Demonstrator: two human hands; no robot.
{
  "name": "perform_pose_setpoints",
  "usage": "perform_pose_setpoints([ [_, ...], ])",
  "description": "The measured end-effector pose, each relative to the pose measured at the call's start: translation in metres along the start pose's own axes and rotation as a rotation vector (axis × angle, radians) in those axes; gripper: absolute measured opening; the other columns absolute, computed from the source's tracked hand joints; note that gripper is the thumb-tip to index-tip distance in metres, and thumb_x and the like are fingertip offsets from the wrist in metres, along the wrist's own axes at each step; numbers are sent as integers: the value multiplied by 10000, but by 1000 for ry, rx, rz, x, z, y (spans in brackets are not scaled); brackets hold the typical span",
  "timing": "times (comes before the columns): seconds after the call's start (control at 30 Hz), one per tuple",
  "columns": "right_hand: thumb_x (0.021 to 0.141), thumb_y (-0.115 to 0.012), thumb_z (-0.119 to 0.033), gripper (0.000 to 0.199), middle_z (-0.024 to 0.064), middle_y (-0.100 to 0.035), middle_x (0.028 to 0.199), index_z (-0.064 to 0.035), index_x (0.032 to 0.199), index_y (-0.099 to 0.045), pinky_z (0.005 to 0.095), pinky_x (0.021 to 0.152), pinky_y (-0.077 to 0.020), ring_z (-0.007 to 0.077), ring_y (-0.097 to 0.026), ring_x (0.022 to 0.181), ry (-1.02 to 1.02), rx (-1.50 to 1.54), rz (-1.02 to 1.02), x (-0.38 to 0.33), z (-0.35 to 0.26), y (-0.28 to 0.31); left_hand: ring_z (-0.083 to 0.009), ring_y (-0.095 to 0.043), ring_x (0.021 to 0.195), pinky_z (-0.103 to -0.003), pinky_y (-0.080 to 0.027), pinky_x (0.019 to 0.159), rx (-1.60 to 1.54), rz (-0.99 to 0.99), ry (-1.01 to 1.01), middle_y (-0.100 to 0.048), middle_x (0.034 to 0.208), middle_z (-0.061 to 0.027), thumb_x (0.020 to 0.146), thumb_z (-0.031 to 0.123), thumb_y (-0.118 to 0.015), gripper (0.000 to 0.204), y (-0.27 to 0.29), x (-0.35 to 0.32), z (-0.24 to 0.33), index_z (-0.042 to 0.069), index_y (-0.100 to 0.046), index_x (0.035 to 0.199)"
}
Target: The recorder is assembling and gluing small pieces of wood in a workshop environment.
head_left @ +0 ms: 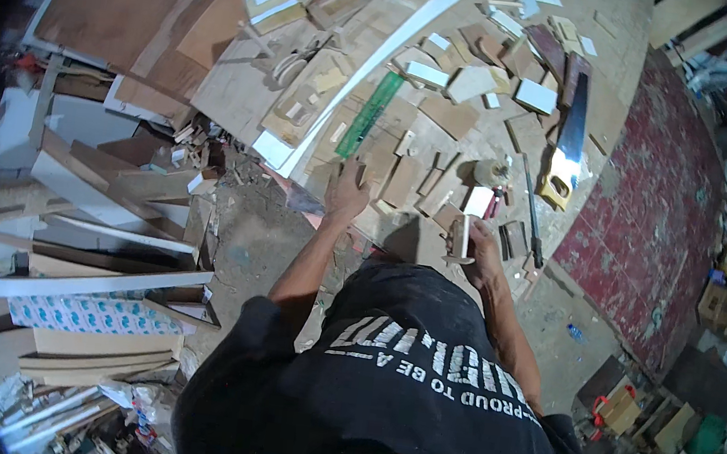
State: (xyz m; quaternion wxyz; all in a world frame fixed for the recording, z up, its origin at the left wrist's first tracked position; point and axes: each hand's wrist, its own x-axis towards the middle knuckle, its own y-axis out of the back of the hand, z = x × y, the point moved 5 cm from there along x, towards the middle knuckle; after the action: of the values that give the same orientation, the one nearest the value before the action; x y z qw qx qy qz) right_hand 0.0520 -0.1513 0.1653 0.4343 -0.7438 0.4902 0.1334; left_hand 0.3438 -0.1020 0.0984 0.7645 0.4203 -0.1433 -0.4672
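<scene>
A wide wooden bench fills the upper middle of the view, its top crowded with plywood offcuts, small blocks and white-edged strips. Beside it on the right lies a worn red floor, with boxes and clutter along the far edge; on the left, boards and white panels are stacked in a heap.

Both arms reach forward from the black shirt to the bench's near edge. The left hand rests palm down, fingers spread, on a flat piece of plywood, just below a long green ruler. The right hand is closed around a small pale wood block, held upright at the bench edge.

Near the right hand lie a handsaw with a yellow handle, a dark-handled tool and a roll of tape.
</scene>
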Motion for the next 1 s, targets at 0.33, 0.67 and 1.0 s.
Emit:
perform_pose_setpoints([
  [0.33, 994, -493, -174, 116, 44, -627, 871, -97, 1047, -562, 324, 608, -542, 157, -626, 725, 16, 5, 113, 3, -1, 25, -402, -472, 1185, -484, -501, 897, 262, -115, -70, -394, 1299, -218, 765, 172, -693, 790, -5, 17, 25, 96, -321, 1459],
  [0.67, 1016, -490, -235, 154, 31, -630, 903, -114, 1092, -547, 318, 599, -547, 144, -622, 723, 77, -45, 95, 5, -14, 23, -350, -592, 1022, -448, -490, 850, 99, 5, -474, -614, 1062, -154, 845, 59, -562, 130, -36, 65, 84, 9, -659, 916],
  [1.0, 994, -528, -216, 158, 27, -628, 851, -90, 1082, -566, 272, 622, -504, 131, -619, 720, 140, -2, 199, -19, -22, 36, -349, -675, 920, -439, -558, 766, 496, -281, -465, -676, 942, -186, 823, 35, -557, 155, -86, 89, 109, 18, -708, 852],
])
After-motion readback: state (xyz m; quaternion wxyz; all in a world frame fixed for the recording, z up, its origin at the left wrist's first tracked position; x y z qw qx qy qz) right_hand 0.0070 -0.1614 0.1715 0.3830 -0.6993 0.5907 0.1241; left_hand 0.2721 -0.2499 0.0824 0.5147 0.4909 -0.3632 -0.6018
